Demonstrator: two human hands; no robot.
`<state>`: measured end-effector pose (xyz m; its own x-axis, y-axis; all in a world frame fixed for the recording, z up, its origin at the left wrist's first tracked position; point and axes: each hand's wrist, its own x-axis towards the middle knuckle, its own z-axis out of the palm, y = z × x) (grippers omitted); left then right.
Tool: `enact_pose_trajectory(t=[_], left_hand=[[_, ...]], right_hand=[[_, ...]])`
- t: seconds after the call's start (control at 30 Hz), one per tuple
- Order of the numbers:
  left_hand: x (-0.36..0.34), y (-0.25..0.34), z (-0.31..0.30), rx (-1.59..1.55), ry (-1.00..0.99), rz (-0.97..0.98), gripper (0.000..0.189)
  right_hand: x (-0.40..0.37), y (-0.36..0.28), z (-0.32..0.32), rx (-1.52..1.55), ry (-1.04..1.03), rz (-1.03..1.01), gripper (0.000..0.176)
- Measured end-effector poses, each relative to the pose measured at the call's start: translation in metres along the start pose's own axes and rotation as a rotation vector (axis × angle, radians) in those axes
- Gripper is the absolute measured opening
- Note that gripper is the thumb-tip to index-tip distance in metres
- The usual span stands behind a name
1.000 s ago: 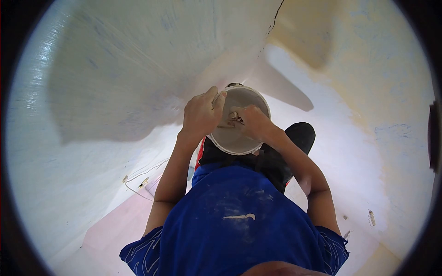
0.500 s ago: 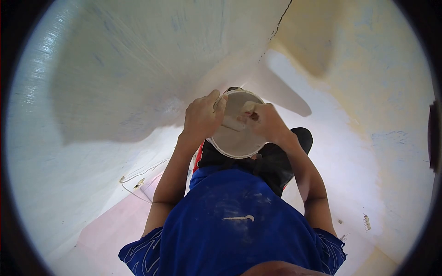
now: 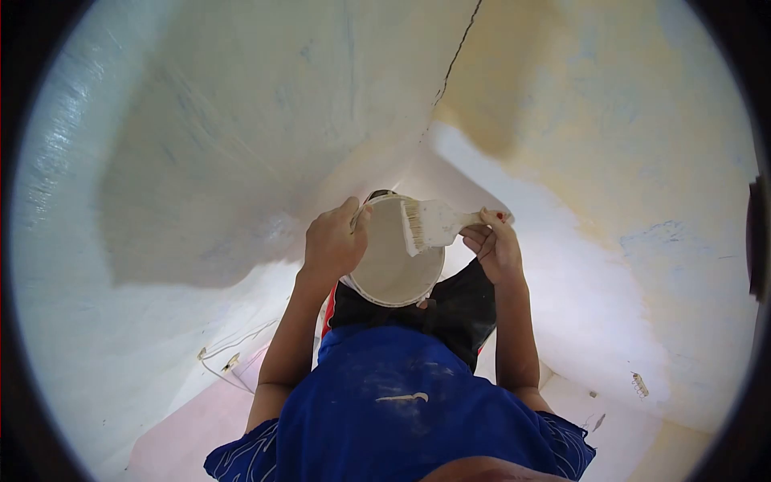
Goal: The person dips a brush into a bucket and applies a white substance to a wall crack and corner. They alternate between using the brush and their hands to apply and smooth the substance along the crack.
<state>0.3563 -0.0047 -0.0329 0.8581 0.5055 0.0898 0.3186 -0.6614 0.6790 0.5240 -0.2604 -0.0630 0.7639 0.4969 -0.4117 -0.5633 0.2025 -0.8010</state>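
A round white bucket point(image 3: 361, 290) is held up in front of my body, with pale greyish paint point(image 3: 391, 269) inside it. My left hand point(image 3: 336, 243) grips the bucket's left rim, thumb over the edge. A wide paintbrush point(image 3: 438, 223) lies roughly level above the bucket's right side, its pale-coated bristles pointing left over the opening. My right hand point(image 3: 498, 247) pinches the brush's handle, just right of the bucket.
A wall with a large shadow point(image 3: 201, 185) rises on the left, and a yellowish and white wall point(image 3: 610, 193) on the right. A dark crack point(image 3: 456, 60) runs down near their corner. Loose wires point(image 3: 233, 353) hang at lower left. A dark object point(image 3: 755, 241) sits at the right edge.
The paintbrush has come up out of the bucket and turned level, bristles left. My right hand has moved right, off the bucket's opening. The bucket and my left hand appear slightly lower and left.
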Motion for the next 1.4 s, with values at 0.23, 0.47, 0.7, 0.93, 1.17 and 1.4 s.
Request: enact_pose_trajectory(t=[0.23, 0.47, 0.7, 0.93, 1.17, 1.4], left_hand=[[-0.001, 0.001, -0.004, 0.078, -0.047, -0.024, 0.036], [-0.003, 0.0, -0.002, 0.039, -0.03, -0.018, 0.035], [-0.004, -0.002, 0.001, 0.017, 0.026, -0.002, 0.037], [-0.004, -0.005, -0.001, 0.016, 0.011, -0.012, 0.037], [-0.004, -0.013, 0.005, 0.049, 0.026, 0.033, 0.035], [-0.007, -0.01, -0.005, 0.009, 0.058, 0.015, 0.033]], right_hand=[[-0.004, 0.018, -0.008, 0.311, 0.07, 0.142, 0.023], [-0.009, 0.016, 0.0, 0.334, 0.02, 0.162, 0.025], [-0.006, 0.028, 0.0, 0.407, 0.032, 0.241, 0.029], [-0.014, 0.008, 0.018, 0.579, 0.048, 0.202, 0.028], [-0.019, -0.146, 0.06, 0.299, 0.008, -0.466, 0.02], [-0.054, -0.383, 0.172, -0.229, -0.093, -1.383, 0.014]])
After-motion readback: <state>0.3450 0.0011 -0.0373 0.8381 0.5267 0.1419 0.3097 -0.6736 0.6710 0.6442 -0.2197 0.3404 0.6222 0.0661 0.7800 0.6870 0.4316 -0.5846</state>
